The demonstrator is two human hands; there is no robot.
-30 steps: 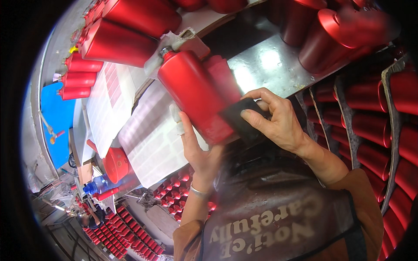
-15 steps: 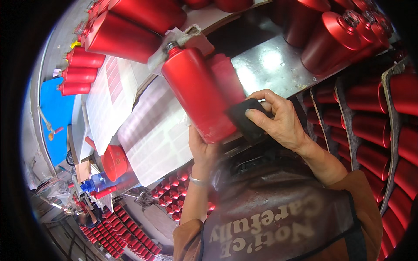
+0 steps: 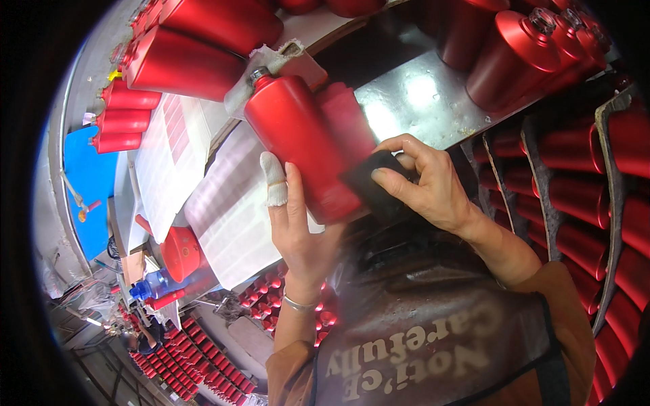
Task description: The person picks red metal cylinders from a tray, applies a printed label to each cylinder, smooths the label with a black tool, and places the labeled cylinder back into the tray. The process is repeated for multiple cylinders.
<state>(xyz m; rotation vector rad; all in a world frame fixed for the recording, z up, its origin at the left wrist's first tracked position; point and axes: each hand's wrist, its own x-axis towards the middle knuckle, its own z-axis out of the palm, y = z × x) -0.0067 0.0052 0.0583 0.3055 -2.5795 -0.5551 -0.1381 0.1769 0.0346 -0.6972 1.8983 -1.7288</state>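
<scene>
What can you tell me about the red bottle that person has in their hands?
The glossy red metal-looking bottle has flat shoulders and a short silvery threaded neck, uncapped. It lies tilted, neck pointing up and away toward the workbench. The left hand, one finger wrapped in white tape, supports its base from below, while the right hand presses a small black pad against its side.

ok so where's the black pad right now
In the head view the black pad sits centre-right, pinched in the right hand against the lower end of the red bottle that the left hand supports.
</scene>
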